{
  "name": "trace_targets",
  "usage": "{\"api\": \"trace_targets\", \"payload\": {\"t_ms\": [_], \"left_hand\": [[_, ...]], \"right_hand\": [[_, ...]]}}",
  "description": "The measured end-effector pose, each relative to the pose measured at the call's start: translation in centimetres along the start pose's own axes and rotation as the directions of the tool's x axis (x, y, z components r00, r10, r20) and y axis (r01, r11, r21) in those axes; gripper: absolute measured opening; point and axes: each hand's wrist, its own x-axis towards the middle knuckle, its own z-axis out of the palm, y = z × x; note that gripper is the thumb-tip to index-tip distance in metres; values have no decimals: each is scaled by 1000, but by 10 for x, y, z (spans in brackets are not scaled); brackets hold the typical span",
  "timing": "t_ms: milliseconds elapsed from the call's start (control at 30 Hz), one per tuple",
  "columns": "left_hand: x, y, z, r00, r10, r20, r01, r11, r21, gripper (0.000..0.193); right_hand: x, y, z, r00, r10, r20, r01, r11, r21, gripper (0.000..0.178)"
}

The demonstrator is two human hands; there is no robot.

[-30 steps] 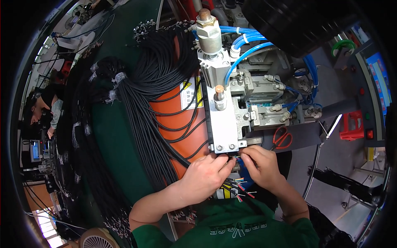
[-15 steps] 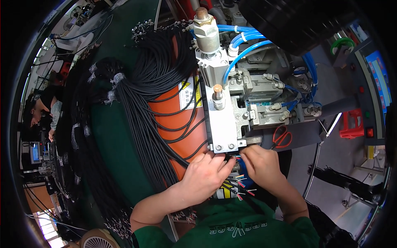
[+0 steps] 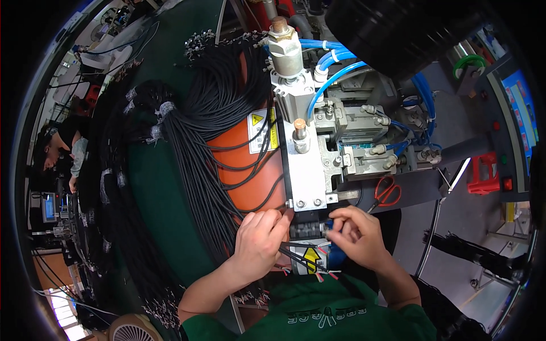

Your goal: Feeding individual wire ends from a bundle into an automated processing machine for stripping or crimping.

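My left hand (image 3: 259, 236) is closed around black cables (image 3: 296, 253), its thumb and forefinger pinched together by the machine's lower left corner. From beneath this hand the cable ends stick out, stripped to thin red and white wires, above a yellow and white warning label (image 3: 309, 257). My right hand (image 3: 359, 234) is open, its fingers loosely curled and the thumb apart, just right of a dark ridged fixture (image 3: 307, 229). Nothing shows between its fingers. Above both hands stands the machine's bright metal block (image 3: 306, 176).
A thick bundle of black cables (image 3: 196, 170) drapes over the orange machine cover (image 3: 244, 165). Red-handled scissors (image 3: 387, 192) lie right of the block. Blue air hoses (image 3: 341, 54) run behind. A screen (image 3: 520, 105) and red stool (image 3: 483, 173) stand right; another person (image 3: 65, 148) is far left.
My hands have drawn apart, the left one moving left with the cables and the right one coming away from the wire ends. The dark fixture between them now shows.
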Motion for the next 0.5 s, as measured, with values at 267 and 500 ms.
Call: {"api": "trace_targets", "payload": {"t_ms": [267,500], "left_hand": [[7,2,2,992,98,-78,-124,873,-471,24],[12,8,7,992,78,-101,-120,847,-517,18]], "right_hand": [[1,2,3,991,-90,100,54,946,319,22],[6,-2,-3,928,74,366,-326,640,696,22]]}}
